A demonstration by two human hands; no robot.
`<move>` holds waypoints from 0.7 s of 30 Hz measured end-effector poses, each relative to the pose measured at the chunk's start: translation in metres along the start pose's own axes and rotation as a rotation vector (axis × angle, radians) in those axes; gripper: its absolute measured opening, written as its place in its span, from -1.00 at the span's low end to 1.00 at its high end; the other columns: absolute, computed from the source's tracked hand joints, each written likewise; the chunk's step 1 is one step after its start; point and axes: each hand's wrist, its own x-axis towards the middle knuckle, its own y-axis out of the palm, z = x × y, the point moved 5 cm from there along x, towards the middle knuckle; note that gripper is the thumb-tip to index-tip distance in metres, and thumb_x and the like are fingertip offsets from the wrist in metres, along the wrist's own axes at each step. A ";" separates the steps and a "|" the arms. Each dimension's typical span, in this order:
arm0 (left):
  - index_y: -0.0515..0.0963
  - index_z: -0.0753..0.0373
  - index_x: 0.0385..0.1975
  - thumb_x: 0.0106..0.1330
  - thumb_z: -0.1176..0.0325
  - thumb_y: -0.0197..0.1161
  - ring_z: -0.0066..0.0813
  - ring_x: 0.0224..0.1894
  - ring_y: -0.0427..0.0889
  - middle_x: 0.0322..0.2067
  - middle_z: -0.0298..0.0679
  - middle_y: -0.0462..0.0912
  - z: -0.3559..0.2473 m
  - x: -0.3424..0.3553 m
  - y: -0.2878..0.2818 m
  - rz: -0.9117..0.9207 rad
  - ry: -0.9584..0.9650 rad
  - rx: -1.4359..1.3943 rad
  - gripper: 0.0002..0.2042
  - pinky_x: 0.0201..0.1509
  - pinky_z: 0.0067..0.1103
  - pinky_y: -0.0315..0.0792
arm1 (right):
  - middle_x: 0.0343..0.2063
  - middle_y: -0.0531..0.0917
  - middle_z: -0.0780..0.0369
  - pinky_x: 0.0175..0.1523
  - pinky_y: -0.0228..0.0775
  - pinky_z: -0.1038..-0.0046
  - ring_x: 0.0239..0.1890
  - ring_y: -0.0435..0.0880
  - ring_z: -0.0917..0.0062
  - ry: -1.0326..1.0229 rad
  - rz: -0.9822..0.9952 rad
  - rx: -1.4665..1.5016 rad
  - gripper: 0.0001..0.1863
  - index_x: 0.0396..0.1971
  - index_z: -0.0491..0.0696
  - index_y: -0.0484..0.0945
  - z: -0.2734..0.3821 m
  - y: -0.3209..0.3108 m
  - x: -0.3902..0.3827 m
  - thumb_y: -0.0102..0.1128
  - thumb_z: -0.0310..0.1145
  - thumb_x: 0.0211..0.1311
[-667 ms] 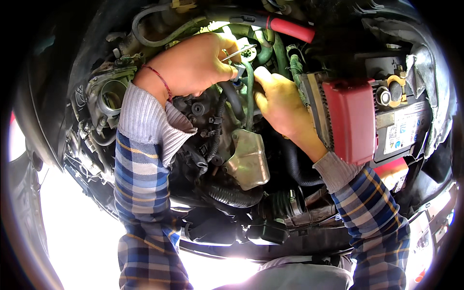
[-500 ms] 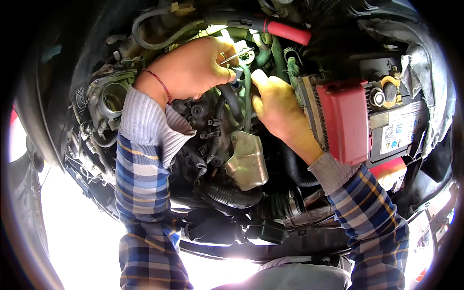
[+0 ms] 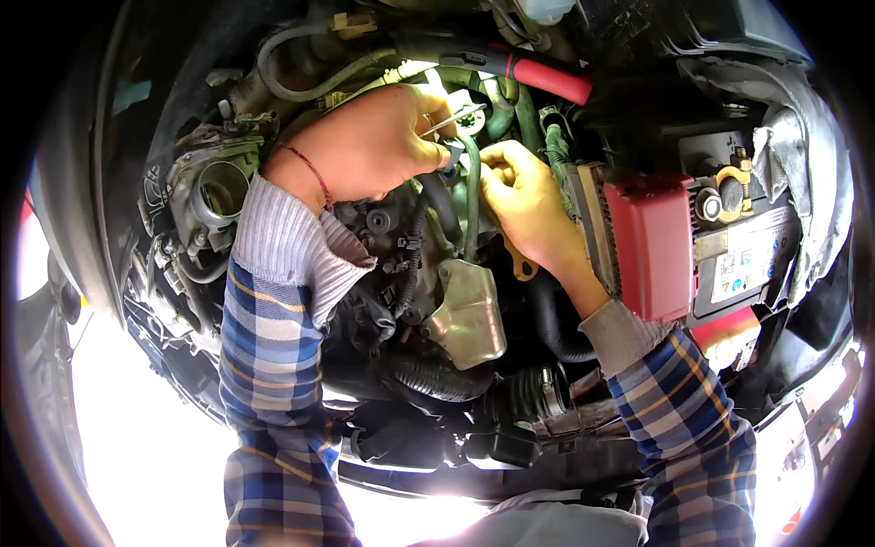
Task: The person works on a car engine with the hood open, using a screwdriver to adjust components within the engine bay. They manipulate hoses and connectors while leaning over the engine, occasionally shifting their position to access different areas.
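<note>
In the engine bay, my left hand [image 3: 378, 141] is closed, with a thin metal rod [image 3: 463, 117] sticking out between thumb and fingers. The rod points to the right across a lit, pale round fitting [image 3: 472, 120]. What the rod belongs to is hidden in the hand. Just right of a green hose [image 3: 473, 196], my right hand [image 3: 536, 210] has thumb and fingers curled together in a pinch. Whatever is between those fingertips, if anything, cannot be made out. Both hands are close together, either side of the hose.
A red and black work light [image 3: 551, 80] lies across the back. To the right stands a battery [image 3: 747, 264] beside a red cover [image 3: 652, 246]. Below the hands sits a metal shield [image 3: 469, 314], with a throttle body [image 3: 219, 193] at left and a ribbed air duct [image 3: 524, 392] in front.
The view has shifted slightly. My right hand has drawn down a little and its fingers have curled in more. The left hand still grips the rod, which now lies further right.
</note>
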 end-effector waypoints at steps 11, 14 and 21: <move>0.52 0.49 0.06 0.35 0.43 0.28 -0.69 -0.73 0.38 -0.30 -0.18 0.73 -0.004 0.002 -0.001 -0.034 -0.044 0.099 -0.65 -0.68 -0.63 0.26 | -0.19 0.73 0.01 0.01 0.54 0.33 -0.14 0.73 0.23 -0.371 -0.155 -0.273 -0.74 0.01 -0.20 0.61 0.004 0.001 0.002 0.11 -0.55 0.36; 0.51 0.52 0.07 0.35 0.43 0.28 -0.68 -0.74 0.39 -0.29 -0.14 0.74 -0.003 0.001 0.000 -0.050 -0.043 0.088 -0.64 -0.69 -0.63 0.27 | -0.18 0.71 -0.01 0.02 0.53 0.28 -0.12 0.71 0.13 -0.320 -0.160 -0.319 -0.71 0.01 -0.19 0.62 0.006 0.001 -0.002 0.11 -0.56 0.33; 0.48 0.53 0.09 0.35 0.45 0.27 -0.69 -0.75 0.38 -0.33 -0.13 0.73 -0.001 0.003 0.000 -0.030 -0.053 0.070 -0.63 -0.70 -0.64 0.25 | -0.23 0.69 -0.01 -0.02 0.52 0.25 -0.17 0.68 0.10 -0.411 -0.154 -0.378 -0.67 0.02 -0.13 0.64 0.005 0.001 -0.002 0.11 -0.59 0.27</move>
